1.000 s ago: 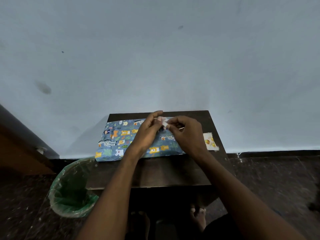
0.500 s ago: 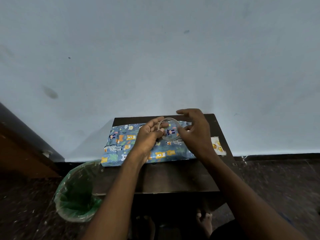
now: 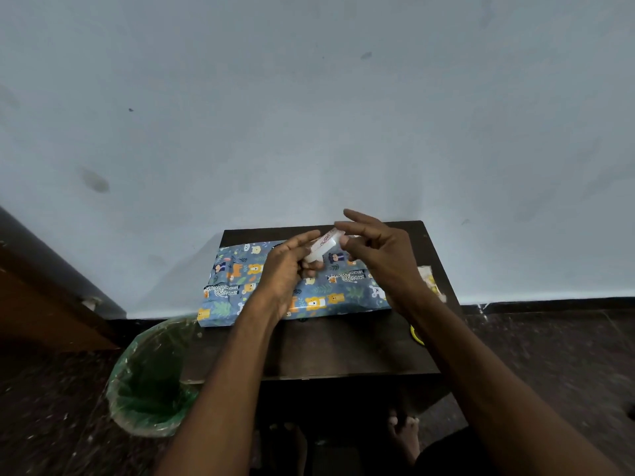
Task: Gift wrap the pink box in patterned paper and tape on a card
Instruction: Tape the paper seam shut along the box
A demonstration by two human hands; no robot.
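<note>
The box wrapped in blue animal-patterned paper (image 3: 237, 286) lies across the far half of the small dark table (image 3: 343, 345). Above it my left hand (image 3: 285, 269) grips a clear tape roll (image 3: 323, 247), seen edge-on with red lettering on its core. My right hand (image 3: 381, 259) meets the roll's upper right end, where its thumb and a fingertip pinch the rim while the other fingers spread upward. A pale card with yellow print (image 3: 429, 283) lies on the table's right side, partly hidden behind my right wrist.
A bin lined with a green bag (image 3: 154, 379) stands on the floor at the table's left front corner. A small yellow-green object (image 3: 415, 333) peeks out beside my right forearm at the table's right edge. A pale wall rises just behind the table.
The tape roll has turned from face-on to edge-on between my hands. Both hands have lifted a little above the wrapped box, and my right fingers have spread.
</note>
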